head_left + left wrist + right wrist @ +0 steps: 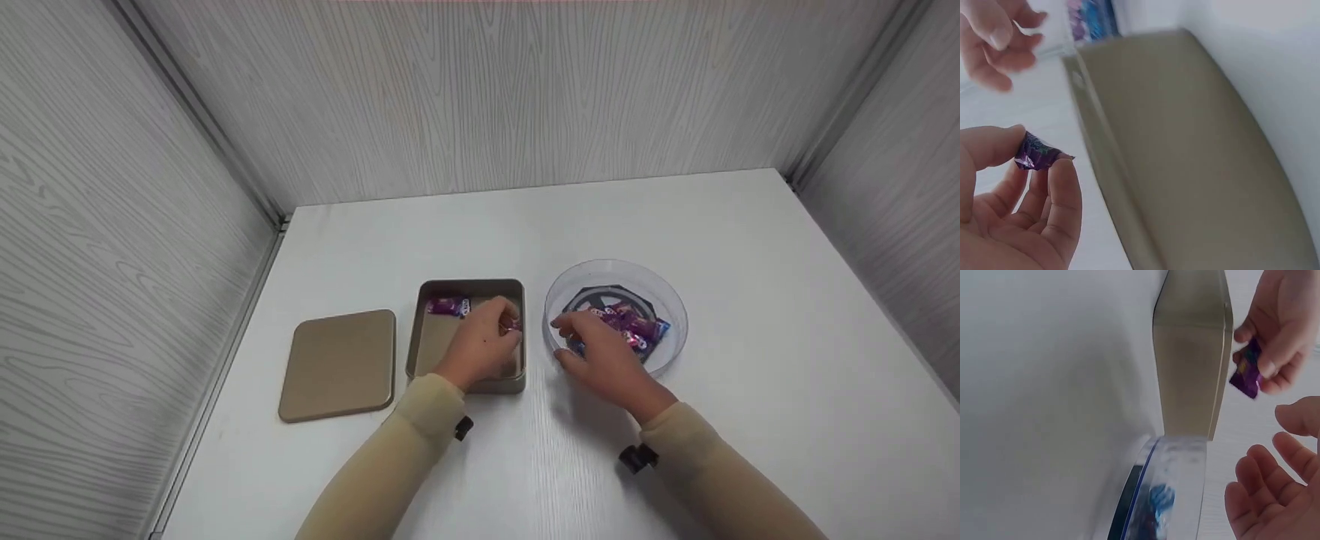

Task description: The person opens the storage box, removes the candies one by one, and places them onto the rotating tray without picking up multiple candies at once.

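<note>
Between thumb and fingertips my left hand [484,343] pinches a purple wrapped candy [1040,153], held over the right part of an open gold tin [439,349]. Another purple candy [445,306] lies in the tin's far left corner. My right hand [604,360] hovers at the near left rim of a clear round container [559,289], its fingers loosely bent and nothing between them in the right wrist view. Several purple and blue wrapped candies [637,326] lie inside that container on a dark base. The left hand hides part of the tin's inside.
A gold lid [341,366] lies flat on the white table [480,232], left of the tin. Pale wood-grain panels [480,97] stand behind the table and on both sides. A narrow gap separates tin and round container.
</note>
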A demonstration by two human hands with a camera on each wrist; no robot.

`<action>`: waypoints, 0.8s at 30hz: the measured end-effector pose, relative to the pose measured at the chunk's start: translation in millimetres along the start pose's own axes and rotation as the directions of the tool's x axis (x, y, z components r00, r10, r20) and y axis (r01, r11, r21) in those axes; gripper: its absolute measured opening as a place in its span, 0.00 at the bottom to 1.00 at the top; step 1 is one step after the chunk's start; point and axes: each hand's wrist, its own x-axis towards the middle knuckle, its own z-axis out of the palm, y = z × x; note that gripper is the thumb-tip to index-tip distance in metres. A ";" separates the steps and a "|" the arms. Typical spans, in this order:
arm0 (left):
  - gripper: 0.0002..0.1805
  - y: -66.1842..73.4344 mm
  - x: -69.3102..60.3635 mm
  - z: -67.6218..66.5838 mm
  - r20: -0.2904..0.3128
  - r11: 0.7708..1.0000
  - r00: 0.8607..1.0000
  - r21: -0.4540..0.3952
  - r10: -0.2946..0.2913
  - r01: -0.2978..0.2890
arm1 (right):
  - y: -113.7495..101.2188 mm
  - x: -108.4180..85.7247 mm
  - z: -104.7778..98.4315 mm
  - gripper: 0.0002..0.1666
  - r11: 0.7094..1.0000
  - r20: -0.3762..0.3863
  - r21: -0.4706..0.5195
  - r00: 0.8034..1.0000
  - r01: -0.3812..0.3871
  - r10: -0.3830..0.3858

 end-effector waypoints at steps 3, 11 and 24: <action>0.09 8.4 -2.5 2.1 0.000 0.998 1.000 -0.066 0.024 -0.024 | -6.0 -0.8 3.0 0.25 0.998 0.000 0.057 1.000 0.000 0.000; 0.11 22.3 -6.4 8.7 0.062 0.982 0.997 -0.186 0.048 -0.036 | -14.7 -1.4 9.3 0.24 0.986 -0.036 0.158 0.998 0.057 -0.052; 0.12 25.6 -3.9 15.5 0.133 0.949 0.990 -0.316 0.046 -0.002 | -11.9 1.4 10.3 0.17 0.992 -0.091 0.109 0.994 0.068 -0.059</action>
